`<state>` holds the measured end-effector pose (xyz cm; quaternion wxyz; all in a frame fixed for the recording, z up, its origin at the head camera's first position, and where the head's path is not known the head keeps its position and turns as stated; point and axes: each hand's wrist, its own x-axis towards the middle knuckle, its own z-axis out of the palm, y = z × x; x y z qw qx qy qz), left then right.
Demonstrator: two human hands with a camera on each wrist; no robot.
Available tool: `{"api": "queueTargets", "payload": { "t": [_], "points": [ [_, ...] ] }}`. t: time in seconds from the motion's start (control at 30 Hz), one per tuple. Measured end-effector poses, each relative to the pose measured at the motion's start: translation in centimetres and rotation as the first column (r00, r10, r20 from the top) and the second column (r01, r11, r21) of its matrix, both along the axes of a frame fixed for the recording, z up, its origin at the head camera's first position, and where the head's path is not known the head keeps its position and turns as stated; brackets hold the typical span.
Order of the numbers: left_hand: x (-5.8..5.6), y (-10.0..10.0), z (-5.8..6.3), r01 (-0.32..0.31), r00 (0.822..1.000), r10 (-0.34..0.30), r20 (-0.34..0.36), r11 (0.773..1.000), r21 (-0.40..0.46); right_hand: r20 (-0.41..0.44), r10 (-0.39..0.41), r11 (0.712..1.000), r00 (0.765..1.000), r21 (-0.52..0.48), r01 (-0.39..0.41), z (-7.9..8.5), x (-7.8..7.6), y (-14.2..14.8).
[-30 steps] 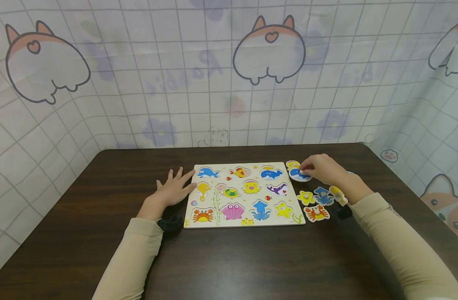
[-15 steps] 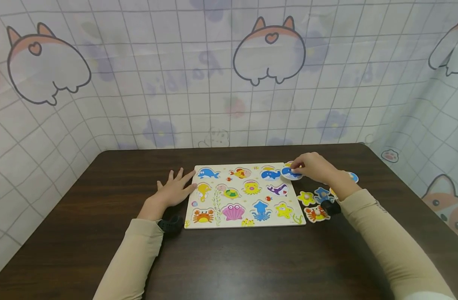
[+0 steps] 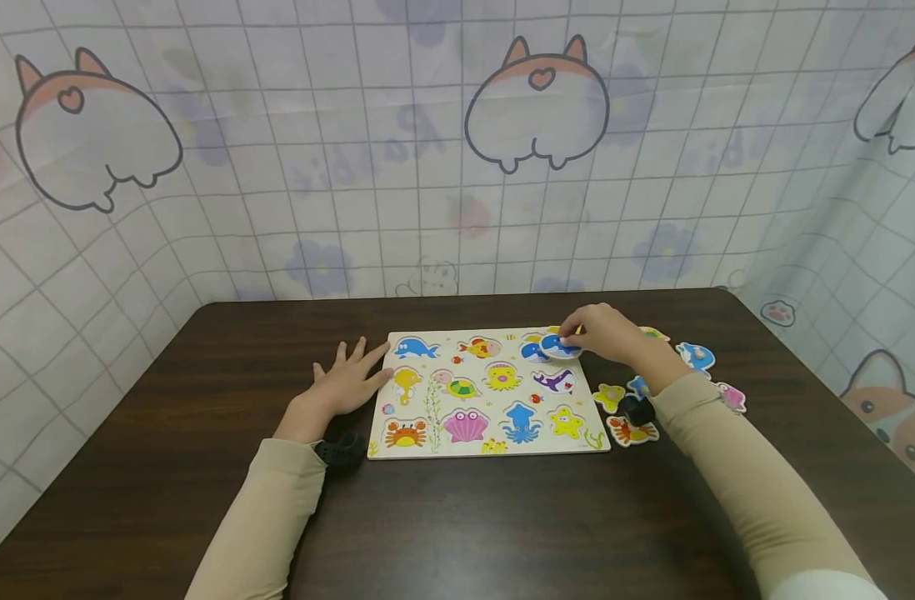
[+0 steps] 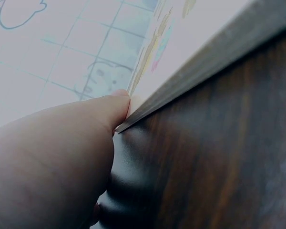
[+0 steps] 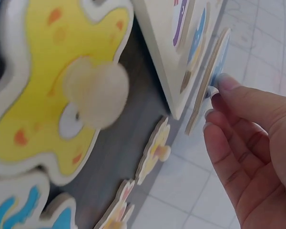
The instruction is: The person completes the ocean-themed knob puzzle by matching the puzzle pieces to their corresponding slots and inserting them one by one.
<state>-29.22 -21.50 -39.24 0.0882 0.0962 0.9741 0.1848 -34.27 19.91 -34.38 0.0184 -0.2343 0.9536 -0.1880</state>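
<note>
A flat sea-animal puzzle board (image 3: pixel 457 449) lies on the dark table (image 3: pixel 457 533). My left hand (image 3: pixel 341 389) rests at its left edge with fingers spread; in the left wrist view the thumb (image 4: pixel 115 106) touches the board's corner. My right hand (image 3: pixel 606 333) pinches a blue whale puzzle piece (image 3: pixel 557 352) between thumb and fingers, over the board's upper right. The piece partly covers the printed whale (image 3: pixel 532 349) there. In the right wrist view this whale piece (image 5: pixel 209 81) is seen edge-on, held apart from the board's surface. Its knob is mostly hidden by the fingers.
Right of the board lie loose knobbed pieces: a yellow star (image 3: pixel 609 398), a red crab (image 3: pixel 632 432), a blue piece (image 3: pixel 695 357) and a pink one (image 3: pixel 731 397). My right forearm and wrist camera hide others. A patterned cloth (image 3: pixel 352 167) hangs behind the table.
My right hand has moved left with the whale piece, from beside the board to over its upper right, uncovering pieces on the right. The left hand has stayed in place.
</note>
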Motion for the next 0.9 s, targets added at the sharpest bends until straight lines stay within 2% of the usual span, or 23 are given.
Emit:
{"api": "queueTargets", "payload": {
  "t": [0.17,0.67,0.9],
  "points": [
    [-0.1,-0.1,0.1,0.003,1.0,-0.003,0.003,1.0,-0.002,0.0,0.034,0.999,0.999,0.031,-0.034,0.0,-0.4,-0.8],
    [0.2,0.2,0.2,0.004,1.0,-0.004,-0.002,1.0,-0.009,0.051,0.029,0.999,0.998,0.035,-0.03,-0.6,-1.2,-2.2],
    [0.2,0.1,0.3,0.004,1.0,-0.004,-0.003,1.0,-0.01,0.05,0.026,0.999,0.998,0.038,-0.028,-0.8,-1.5,-2.3]
  ]
}}
